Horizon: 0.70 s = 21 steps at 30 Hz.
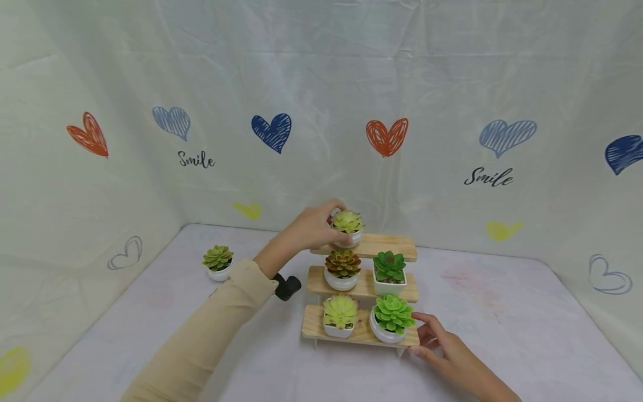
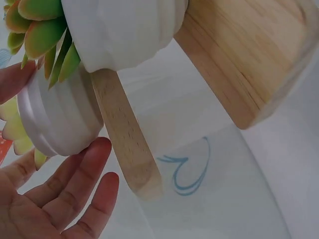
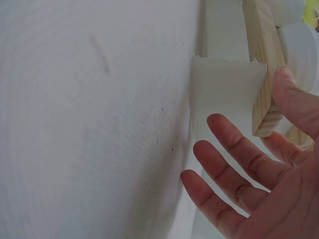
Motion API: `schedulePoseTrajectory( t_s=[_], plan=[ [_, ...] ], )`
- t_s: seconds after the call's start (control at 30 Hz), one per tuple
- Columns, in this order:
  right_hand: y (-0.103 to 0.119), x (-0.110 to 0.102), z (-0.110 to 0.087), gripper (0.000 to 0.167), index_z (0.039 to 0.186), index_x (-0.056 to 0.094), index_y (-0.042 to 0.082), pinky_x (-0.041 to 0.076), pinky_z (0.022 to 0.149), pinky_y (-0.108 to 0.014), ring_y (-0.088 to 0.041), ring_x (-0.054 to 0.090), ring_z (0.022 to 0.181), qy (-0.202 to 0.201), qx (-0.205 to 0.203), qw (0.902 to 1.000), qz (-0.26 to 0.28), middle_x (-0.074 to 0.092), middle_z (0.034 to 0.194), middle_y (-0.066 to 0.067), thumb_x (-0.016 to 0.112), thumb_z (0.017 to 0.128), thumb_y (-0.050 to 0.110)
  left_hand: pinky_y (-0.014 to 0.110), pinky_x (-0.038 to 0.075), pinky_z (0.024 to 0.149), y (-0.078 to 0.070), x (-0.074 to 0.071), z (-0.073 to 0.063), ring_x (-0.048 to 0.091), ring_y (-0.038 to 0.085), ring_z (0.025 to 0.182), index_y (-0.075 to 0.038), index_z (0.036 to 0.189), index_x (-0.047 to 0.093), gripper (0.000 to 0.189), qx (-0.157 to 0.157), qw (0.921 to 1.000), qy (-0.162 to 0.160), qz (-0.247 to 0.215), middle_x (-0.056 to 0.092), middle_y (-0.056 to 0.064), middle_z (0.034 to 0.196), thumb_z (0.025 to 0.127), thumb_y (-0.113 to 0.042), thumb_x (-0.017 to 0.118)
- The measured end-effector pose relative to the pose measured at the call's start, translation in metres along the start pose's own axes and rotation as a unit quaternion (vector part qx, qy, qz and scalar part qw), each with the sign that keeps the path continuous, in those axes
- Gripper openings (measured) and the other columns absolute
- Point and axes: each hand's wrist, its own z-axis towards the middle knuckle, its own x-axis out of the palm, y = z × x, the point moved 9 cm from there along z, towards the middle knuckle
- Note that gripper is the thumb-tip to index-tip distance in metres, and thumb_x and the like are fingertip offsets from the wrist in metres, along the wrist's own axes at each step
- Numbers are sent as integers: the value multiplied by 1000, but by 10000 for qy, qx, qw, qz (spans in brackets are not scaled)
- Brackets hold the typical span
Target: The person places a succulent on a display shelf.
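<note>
My left hand [image 1: 317, 228] grips the white round pot of a pale yellow-green succulent [image 1: 348, 222] at the left of the top tier of a wooden plant stand [image 1: 387, 245]. In the left wrist view the thumb and fingers lie around this white pot [image 2: 60, 112], beside the end of a wooden shelf [image 2: 124, 137]. Down at the right, my right hand [image 1: 447, 349] holds the end of the bottom shelf. Its thumb and index finger pinch the board [image 3: 266, 107] in the right wrist view, the other fingers extended.
A brown-red succulent [image 1: 343, 263] and a dark green one [image 1: 389, 267] stand on the middle tier. The bottom tier bears a pale succulent [image 1: 341, 311] and a bright green one [image 1: 393, 314]. Another potted succulent [image 1: 218, 260] sits on the table to the left. A heart-printed curtain [image 1: 321, 111] hangs behind.
</note>
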Motion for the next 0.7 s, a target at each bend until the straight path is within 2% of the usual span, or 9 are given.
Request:
schedulePoseTrajectory(
  t_s=[0.27,0.4,0.5,0.7],
  plan=[
    [1,0,-1,51,129,35,-3,50,63,-23,6,53,80,-25,-95,10000,-4,59,90,4,60,90,17,35,48,76,-16,9,7,57,18,92,-24,125,44,57,167,9996,194,-137,60,3,109,78,-40,72],
    [1,0,-1,50,129,35,-3,50,63,-23,6,53,80,-41,-124,9999,-27,59,89,5,60,90,16,33,48,63,-24,15,8,59,21,77,-24,126,42,57,170,9983,420,-367,60,4,105,79,-37,72],
    [1,0,-1,50,129,35,-3,50,63,-23,6,53,80,-76,-182,9998,-48,58,89,6,61,90,15,32,45,52,-29,19,9,55,22,63,-24,125,41,56,122,9967,567,-576,59,6,101,80,-35,72],
    [2,0,-1,50,129,35,-3,49,63,-22,6,52,80,-99,-246,9996,-2,58,89,6,60,90,15,29,42,46,-37,26,10,46,18,52,-23,124,41,56,96,9942,684,-822,59,7,95,79,-32,73]
  ],
)
